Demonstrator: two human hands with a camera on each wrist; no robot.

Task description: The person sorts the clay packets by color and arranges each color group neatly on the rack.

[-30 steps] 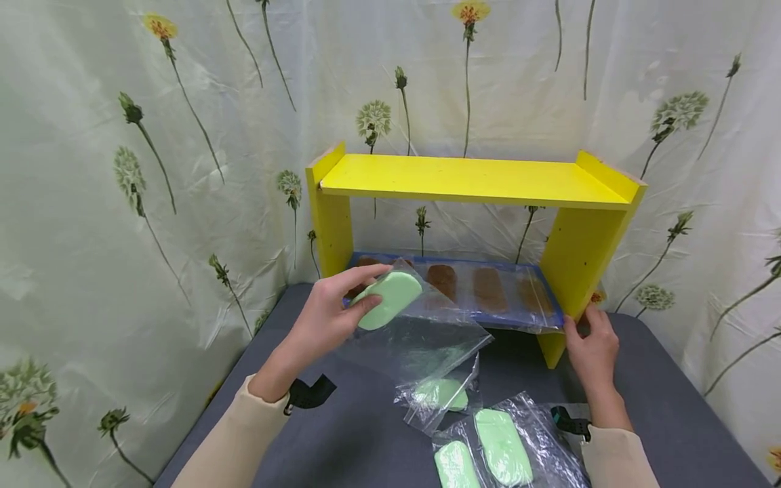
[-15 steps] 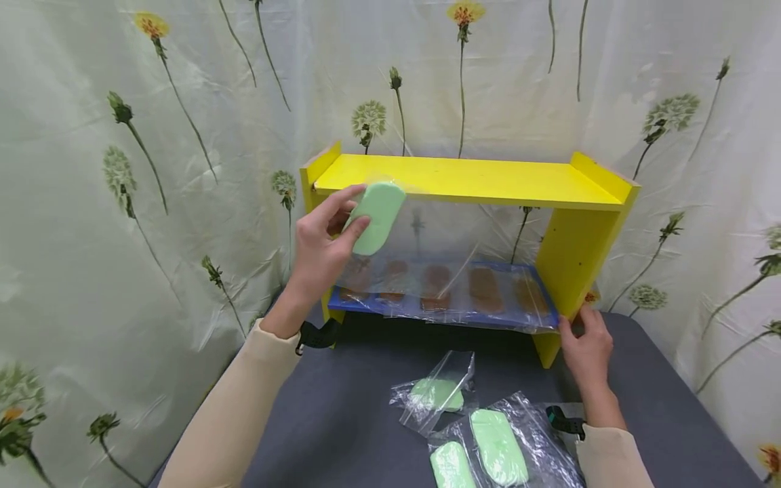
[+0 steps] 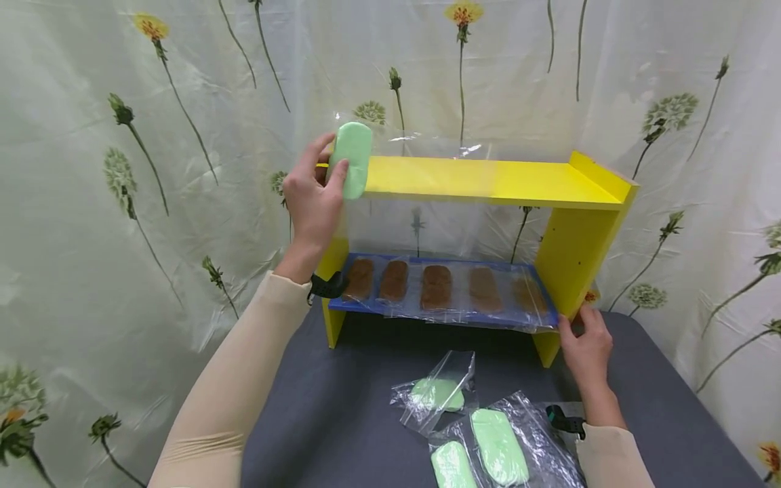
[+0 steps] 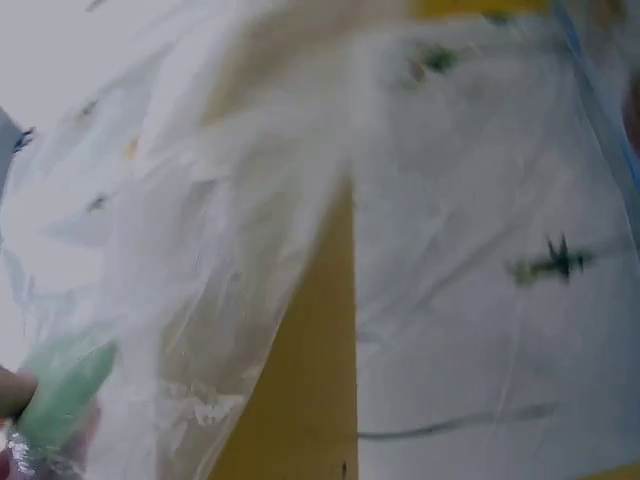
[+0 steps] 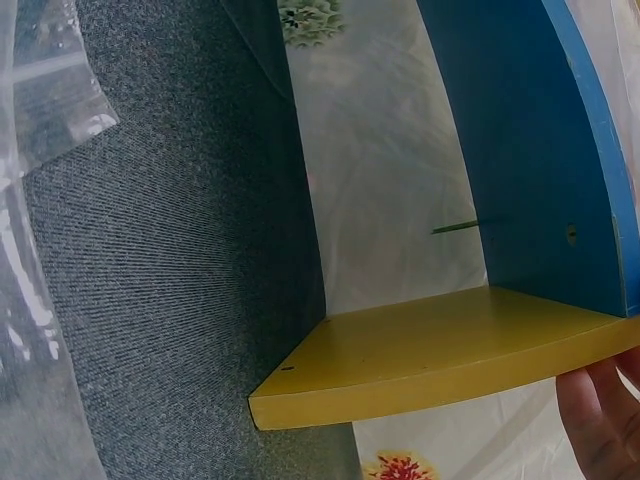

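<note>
My left hand (image 3: 314, 200) pinches a pale green bar (image 3: 354, 157) inside a clear plastic bag, with the thumb on its near face. It is raised at the left end of the top board of a yellow shelf unit (image 3: 525, 179). The bag's loose part spreads rightward over that board. In the left wrist view, the bag (image 4: 200, 300) fills much of the left side, with the green bar (image 4: 65, 390) at the lower left. My right hand (image 3: 588, 346) holds the unit's right side panel by its front edge, level with the blue lower board (image 3: 360, 306).
Several brown bars (image 3: 436, 288) in clear bags lie in a row on the lower board. On the dark grey table (image 3: 348, 420), more bagged green bars (image 3: 499, 447) lie in front of the unit. A flowered curtain (image 3: 232, 135) hangs behind and at both sides.
My left hand has lifted the bagged green bar from in front of the lower board up and left to the top board, tipping it upright. My right hand has stayed on the side panel.
</note>
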